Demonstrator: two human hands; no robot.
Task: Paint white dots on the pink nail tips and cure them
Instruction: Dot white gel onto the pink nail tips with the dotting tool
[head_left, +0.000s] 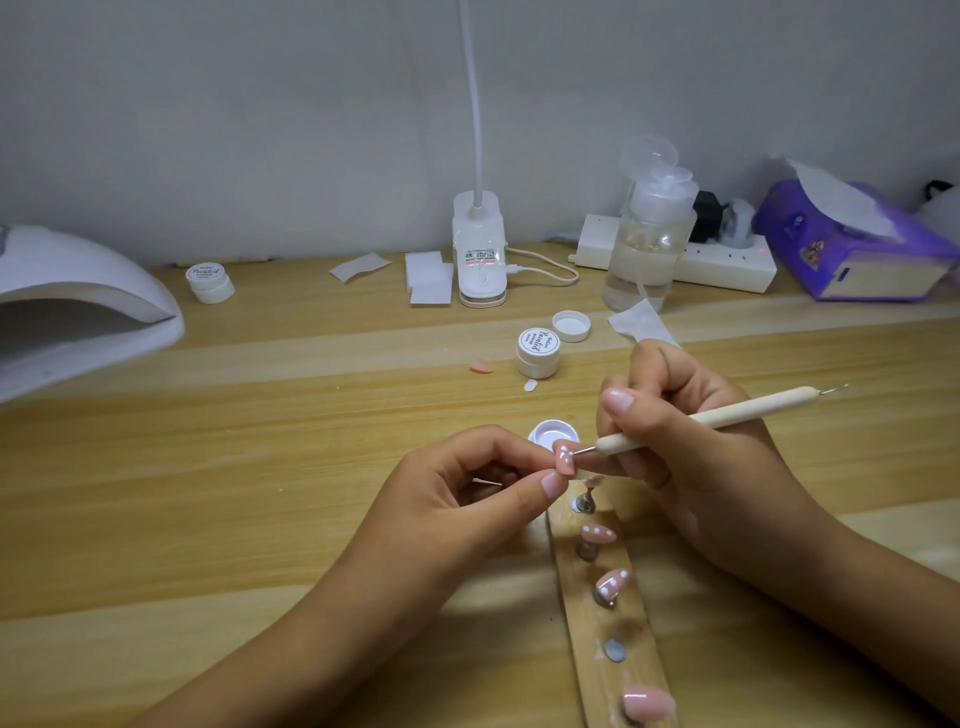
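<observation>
Left hand (467, 488): closed in a pinch; the held tip (565, 462) is gripped between thumb and forefinger, with the other fingers curled beneath.
Right hand (691, 447): wrapped round the dotter (701, 418), which is held like a pen between thumb and fingers.
Held tip: pink, with white dots seen at its upper end; it is held above the far end of the strip (618, 623), about mid-desk and nearer the near edge than the far one.
Dotter: cream shaft with a metal point at each end; the lower point is set against the held tip, and the other end is aimed towards the right edge.
Open pot (553, 433): white, seen just behind the held tip and partly hidden by the left fingers.
Strip: wooden, laid on the desk (260, 441) from below the hands to the near edge; small metal stands are carried on it.
Dotted tips (598, 533): two pink tips with white dots are seated on stands at the strip's middle.
Near tip (648, 702): pink and glossy, seated at the strip's near end.
Disc (615, 650): grey, laid on the strip between the dotted tips and the near tip.
Shut jar (538, 352): white and labelled, stood beyond the hands towards the far edge, with a lid (571, 325) just beside it.
Loose tip (481, 366): pink, laid on the desk left of the shut jar.
Cure lamp (78, 306): white and domed, placed at the left edge.
Far edge: a clip lamp (479, 249), a bottle (649, 239), a power strip (727, 265) and a tissue pack (852, 249) are ranged towards the far right corner.
</observation>
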